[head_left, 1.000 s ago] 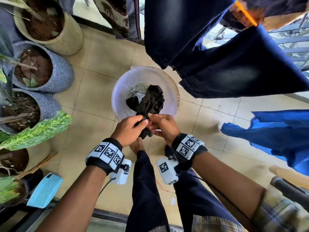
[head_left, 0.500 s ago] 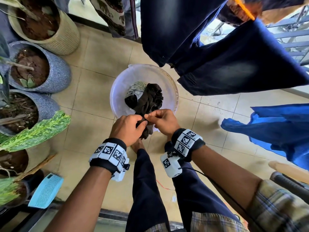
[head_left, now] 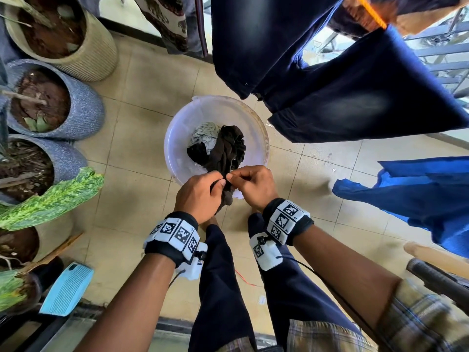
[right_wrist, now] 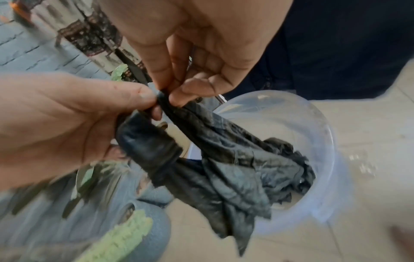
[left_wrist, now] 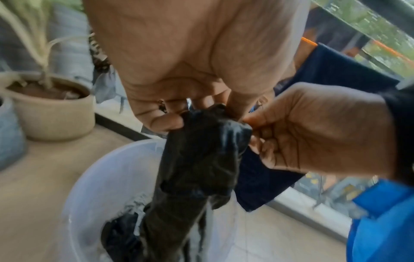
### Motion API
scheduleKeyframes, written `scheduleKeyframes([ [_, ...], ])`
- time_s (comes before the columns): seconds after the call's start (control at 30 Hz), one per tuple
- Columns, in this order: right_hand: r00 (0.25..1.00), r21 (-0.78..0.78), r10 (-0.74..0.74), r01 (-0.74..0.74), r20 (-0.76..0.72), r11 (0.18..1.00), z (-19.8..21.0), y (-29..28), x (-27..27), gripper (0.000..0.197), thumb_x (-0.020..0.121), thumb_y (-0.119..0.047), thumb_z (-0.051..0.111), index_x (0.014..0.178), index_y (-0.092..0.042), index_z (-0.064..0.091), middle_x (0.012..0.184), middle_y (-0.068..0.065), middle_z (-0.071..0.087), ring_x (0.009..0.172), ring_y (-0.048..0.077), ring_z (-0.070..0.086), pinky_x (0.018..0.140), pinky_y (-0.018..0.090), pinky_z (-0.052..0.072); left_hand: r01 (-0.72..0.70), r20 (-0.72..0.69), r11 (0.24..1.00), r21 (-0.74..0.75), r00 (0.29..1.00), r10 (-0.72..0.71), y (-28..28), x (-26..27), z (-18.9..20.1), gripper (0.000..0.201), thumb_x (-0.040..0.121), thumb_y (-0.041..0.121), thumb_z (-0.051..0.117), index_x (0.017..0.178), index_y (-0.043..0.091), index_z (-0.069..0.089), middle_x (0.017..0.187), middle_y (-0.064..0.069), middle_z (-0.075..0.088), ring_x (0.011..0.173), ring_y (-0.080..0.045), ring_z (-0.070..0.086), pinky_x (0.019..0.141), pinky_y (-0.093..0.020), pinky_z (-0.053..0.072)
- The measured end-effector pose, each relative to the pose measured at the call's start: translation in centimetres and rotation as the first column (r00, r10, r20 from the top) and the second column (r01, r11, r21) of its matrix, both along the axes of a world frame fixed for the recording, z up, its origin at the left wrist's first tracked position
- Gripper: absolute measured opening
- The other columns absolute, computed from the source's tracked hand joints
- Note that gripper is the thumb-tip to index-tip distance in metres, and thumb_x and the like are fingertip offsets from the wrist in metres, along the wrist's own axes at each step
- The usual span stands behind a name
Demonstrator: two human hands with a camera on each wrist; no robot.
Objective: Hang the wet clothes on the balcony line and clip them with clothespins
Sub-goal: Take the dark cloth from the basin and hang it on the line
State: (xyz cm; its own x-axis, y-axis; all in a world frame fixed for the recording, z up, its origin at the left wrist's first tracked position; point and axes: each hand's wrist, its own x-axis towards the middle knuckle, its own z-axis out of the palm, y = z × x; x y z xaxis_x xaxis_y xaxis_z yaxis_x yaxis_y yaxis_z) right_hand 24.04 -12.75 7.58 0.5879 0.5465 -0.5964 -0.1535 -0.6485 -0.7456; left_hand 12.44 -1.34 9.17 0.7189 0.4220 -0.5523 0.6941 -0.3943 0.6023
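Left hand [head_left: 200,193]: pinching the dark wet garment [head_left: 226,153] by its edge.
Right hand [head_left: 255,185]: pinching the same edge, touching the left.
Basin [head_left: 177,138]: just beyond both hands.

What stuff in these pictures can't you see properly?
- What kind of garment the dark wet cloth is: bunched up in every view, pinched by the left hand and right hand.
- The pale cloth in the white basin: mostly buried under the dark one.
- Clothespins: none visible in any view.
- The orange line: cut off by the head view's top edge.
- The plant pots: smeared by blur in the right wrist view.
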Motion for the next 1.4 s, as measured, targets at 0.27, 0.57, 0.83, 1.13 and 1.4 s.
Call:
scheduleKeyframes([
  [0.27, 0.868, 0.042, -0.365, 0.401, -0.335, 0.915, 0.6, 0.4, -2.0, 0.023, 0.089, 0.001, 0.064, 0.068, -0.004, 0.072, 0.058, 0.003, 0.067, 0.056, 0.012, 0.060, 0.065, 0.031, 0.055, -0.273, 0.079, 0.904, -0.328, 0.946, 0.314, -0.8, -0.9, -0.9, 0.019, 0.089, 0.033, 0.053, 0.082, 0.025, 0.068, 0.077, 0.007, 0.068, 0.076, -0.013, 0.063, 0.073, -0.032, 0.050],
  [0.57, 0.760, -0.064, -0.547, 0.563, -0.351, 0.824, -0.1, 0.1, -3.4, 0.016, 0.088, 0.003, 0.065, 0.073, 0.001, 0.069, 0.054, 0.004, 0.060, 0.045, 0.005, 0.054, 0.049, 0.015, 0.045, -0.118, 0.170, 0.979, 0.165, 0.981, 0.090, -2.1, -1.5, 0.0, 0.015, 0.088, 0.025, 0.060, 0.083, 0.020, 0.073, 0.071, 0.001, 0.069, 0.062, -0.026, 0.056, 0.056, -0.031, 0.045],
  [0.83, 0.790, -0.005, -0.466, 0.506, -0.399, 0.862, 0.4, 0.2, -5.1, 0.020, 0.091, -0.003, 0.064, 0.073, -0.006, 0.071, 0.059, 0.002, 0.064, 0.053, 0.007, 0.054, 0.054, 0.017, 0.045, -0.451, 0.017, 0.732, -0.511, 0.846, 0.533, -1.8, -2.4, -0.4, 0.024, 0.097, 0.008, 0.054, 0.074, 0.010, 0.061, 0.062, 0.014, 0.059, 0.061, 0.001, 0.052, 0.058, -0.011, 0.039],
  [1.13, 0.797, -0.125, -0.468, 0.457, -0.382, 0.881, -0.4, 0.9, -4.5, 0.025, 0.094, -0.009, 0.063, 0.070, -0.008, 0.068, 0.057, 0.005, 0.058, 0.051, 0.011, 0.050, 0.057, 0.021, 0.047, -0.130, 0.284, 0.986, 0.100, 0.954, 0.097, -1.4, -3.1, -1.7, 0.019, 0.093, 0.021, 0.051, 0.090, 0.013, 0.068, 0.086, 0.001, 0.067, 0.079, -0.022, 0.059, 0.071, -0.030, 0.044],
  [1.4, 0.673, -0.109, -0.512, 0.545, -0.534, 0.831, -0.8, 1.5, -5.6, 0.024, 0.096, -0.006, 0.059, 0.072, -0.005, 0.064, 0.055, 0.002, 0.057, 0.050, 0.009, 0.048, 0.053, 0.019, 0.043, -0.270, 0.247, 0.961, -0.055, 0.929, 0.275, -0.9, -3.8, -3.1, 0.031, 0.091, 0.035, 0.047, 0.094, 0.013, 0.069, 0.088, 0.003, 0.069, 0.083, -0.019, 0.061, 0.072, -0.028, 0.045],
])
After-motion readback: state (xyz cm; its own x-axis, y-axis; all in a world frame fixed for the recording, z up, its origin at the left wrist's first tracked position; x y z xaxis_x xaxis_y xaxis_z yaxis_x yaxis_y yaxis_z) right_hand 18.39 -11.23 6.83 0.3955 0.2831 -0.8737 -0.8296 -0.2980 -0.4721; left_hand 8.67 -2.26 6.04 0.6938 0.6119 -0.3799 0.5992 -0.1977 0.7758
